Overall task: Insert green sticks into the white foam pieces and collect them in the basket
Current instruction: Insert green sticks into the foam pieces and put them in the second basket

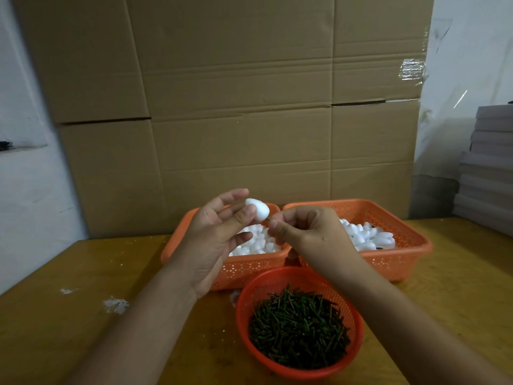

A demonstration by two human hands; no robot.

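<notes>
My left hand (219, 234) pinches a white egg-shaped foam piece (258, 209) between thumb and fingers, raised above the baskets. My right hand (305, 232) pinches a thin green stick (268, 218) whose tip meets the foam piece's lower end. A round red-orange basket (358, 326) full of green sticks (299, 329) stands near me. Behind it, a left orange basket (244, 269) holds plain white foam pieces (256, 244). A right orange basket (399, 262) holds foam pieces (369, 236), some with dark stick ends showing.
All stand on a wooden table (83, 301) with white foam crumbs (116, 305) at the left. Large cardboard boxes (236, 107) form a wall behind the baskets. A stack of grey flat boxes (488, 168) sits at the far right.
</notes>
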